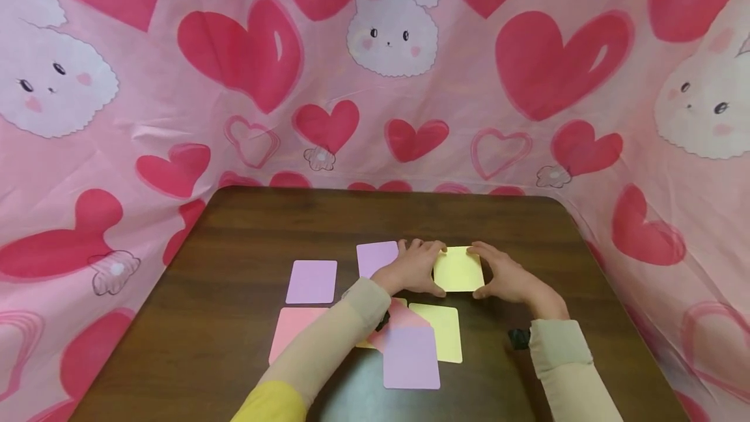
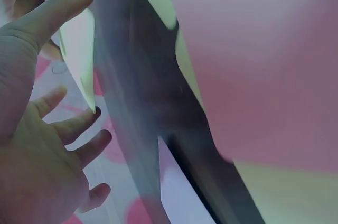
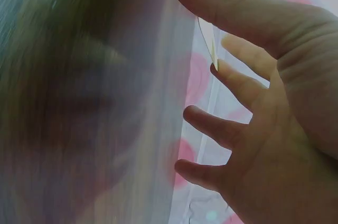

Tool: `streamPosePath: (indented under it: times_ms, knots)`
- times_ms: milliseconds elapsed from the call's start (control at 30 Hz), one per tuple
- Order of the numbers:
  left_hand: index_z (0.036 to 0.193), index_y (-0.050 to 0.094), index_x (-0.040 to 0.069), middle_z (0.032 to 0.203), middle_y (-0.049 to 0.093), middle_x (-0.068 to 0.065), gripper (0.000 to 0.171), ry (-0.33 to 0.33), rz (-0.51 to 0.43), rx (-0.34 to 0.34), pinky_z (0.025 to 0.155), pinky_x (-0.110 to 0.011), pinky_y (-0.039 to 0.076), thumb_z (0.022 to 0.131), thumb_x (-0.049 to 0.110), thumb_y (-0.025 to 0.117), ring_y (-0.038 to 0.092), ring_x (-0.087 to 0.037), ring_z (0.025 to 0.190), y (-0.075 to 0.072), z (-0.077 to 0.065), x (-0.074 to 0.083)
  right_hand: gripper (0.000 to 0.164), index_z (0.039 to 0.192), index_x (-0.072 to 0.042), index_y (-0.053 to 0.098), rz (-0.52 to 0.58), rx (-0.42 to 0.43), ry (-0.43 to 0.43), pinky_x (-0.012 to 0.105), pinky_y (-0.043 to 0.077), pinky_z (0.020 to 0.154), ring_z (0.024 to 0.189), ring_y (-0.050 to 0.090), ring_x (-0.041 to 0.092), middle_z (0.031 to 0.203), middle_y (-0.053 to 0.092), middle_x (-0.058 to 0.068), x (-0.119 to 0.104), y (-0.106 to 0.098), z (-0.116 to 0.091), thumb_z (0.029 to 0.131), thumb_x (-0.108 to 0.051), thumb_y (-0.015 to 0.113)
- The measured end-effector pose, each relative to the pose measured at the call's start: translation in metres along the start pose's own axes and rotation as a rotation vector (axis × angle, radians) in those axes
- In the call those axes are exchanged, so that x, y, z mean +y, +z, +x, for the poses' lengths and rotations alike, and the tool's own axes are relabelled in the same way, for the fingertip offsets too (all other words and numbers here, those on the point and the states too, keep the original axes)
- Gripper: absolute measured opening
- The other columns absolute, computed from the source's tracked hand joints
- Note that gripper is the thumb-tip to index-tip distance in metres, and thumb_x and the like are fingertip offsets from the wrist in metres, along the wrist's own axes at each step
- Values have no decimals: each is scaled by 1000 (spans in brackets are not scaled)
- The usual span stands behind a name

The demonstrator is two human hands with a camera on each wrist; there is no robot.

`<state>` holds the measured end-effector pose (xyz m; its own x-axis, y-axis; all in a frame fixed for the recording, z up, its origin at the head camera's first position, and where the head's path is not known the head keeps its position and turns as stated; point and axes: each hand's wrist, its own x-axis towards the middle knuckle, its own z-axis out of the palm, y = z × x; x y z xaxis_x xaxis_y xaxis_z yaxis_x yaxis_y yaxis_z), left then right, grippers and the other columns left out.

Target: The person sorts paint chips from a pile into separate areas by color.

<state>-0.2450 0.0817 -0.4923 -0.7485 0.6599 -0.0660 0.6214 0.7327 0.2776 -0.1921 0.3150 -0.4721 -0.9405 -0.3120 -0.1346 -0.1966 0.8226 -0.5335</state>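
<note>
Both hands hold a square yellow card (image 1: 459, 270) by its opposite sides, toward the right of the table. At its left side is my left hand (image 1: 413, 269), thumb at the near corner and fingertips at the far one. My right hand (image 1: 506, 277) grips the right side the same way. In the left wrist view the yellow card (image 2: 79, 55) stands tilted above the tabletop, a fingertip at its corner. Only a thin edge of the card (image 3: 208, 39) shows in the right wrist view, between thumb and fingers. A purple card (image 1: 375, 258) lies partly behind my left hand.
Another purple card (image 1: 312, 282) lies at left, above a pink card (image 1: 295, 331) partly covered by my left sleeve. Nearer the front, a purple card (image 1: 411, 358) overlaps a pink card (image 1: 401, 316) and a yellow card (image 1: 446, 334). A pink heart-and-rabbit cloth (image 1: 375, 96) surrounds the wooden table (image 1: 252, 226).
</note>
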Motion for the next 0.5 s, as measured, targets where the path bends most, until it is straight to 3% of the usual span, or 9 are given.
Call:
streamPosePath:
  times_ms: [167, 500]
  knots:
    - [142, 44, 24, 138, 57, 6, 90, 20, -11, -5, 106, -59, 26, 71, 61, 85, 47, -23, 128, 4, 1, 14, 90, 148, 3, 41, 65, -6, -8, 71, 29, 108, 140, 30, 55, 158, 26, 31, 10, -6, -18, 76, -18, 90]
    - [142, 44, 23, 138, 58, 11, 89, 42, 0, 37, 105, -58, 28, 73, 69, 78, 48, -23, 126, 28, 8, 44, 96, 147, 5, 36, 118, -40, 65, 71, 27, 108, 137, 34, 54, 153, 32, 34, 28, -12, -40, 69, -6, 90]
